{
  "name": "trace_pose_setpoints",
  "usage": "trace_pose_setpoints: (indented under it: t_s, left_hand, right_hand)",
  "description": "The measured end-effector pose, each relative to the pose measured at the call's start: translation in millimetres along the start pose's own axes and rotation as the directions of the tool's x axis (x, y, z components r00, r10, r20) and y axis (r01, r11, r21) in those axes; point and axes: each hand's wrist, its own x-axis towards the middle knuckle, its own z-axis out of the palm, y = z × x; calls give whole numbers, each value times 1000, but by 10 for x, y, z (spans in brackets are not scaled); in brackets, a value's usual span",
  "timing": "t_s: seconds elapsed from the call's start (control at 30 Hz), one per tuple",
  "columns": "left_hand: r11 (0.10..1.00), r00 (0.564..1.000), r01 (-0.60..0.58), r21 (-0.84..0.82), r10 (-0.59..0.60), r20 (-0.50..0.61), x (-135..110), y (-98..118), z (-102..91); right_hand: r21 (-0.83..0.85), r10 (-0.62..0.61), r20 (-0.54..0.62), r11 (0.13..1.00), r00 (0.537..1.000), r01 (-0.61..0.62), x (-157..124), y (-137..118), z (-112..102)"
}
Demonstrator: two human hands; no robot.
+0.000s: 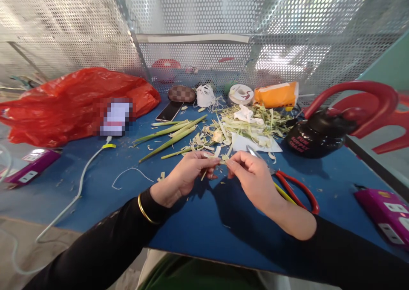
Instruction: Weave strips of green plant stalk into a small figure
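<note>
Perforated metal screens back a blue table [198, 226], with a red plastic bag [73, 98] in the upper left of the frame. At centre, the left hand [183, 177] and right hand [252, 177] meet, the fingertips of the 2 pinched narrowly on a pale strip [223, 162] held just above the table. Green stalks [169, 136] lie just above the hands, and red-handled scissors [297, 189] lie beside the right wrist.

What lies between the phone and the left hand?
In the head view, long green stalks lie on the blue table between the phone and the left hand, with small leaf scraps nearer the hand.
</note>
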Motion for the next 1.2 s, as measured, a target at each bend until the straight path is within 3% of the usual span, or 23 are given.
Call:
trace_pose_setpoints:
  t_s: [0.23,0.43,0.57,0.8,1.03,1.2]
  left_hand:
    - [1000,1000,10,11,-10,14,18,-13,-52]
    - [995,991,85,56,-90,98,-28,20,-31]
    - [993,986,101,63,-108,130,-47,19,-7]
    - [980,988,4,200,-35,150,-24,-54,6]
    - [965,987,15,263,-56,151,-32,-40,36]
    - [961,985,-1,277,-47,165,-33,-40,35]
  right_hand:
    - [3,29,28,1000,999,-29,50,8,-34]
    - [321,121,135,933,983,-159,123,25,-51]
    - [422,199,158,872,967,-248,125,12,-23]
    - [447,168,136,869,976,-212,113,50,9]
    - [400,181,11,901,983,-170,102,121,61]
    - [368,180,-8,915,984,-165,95,129,69]
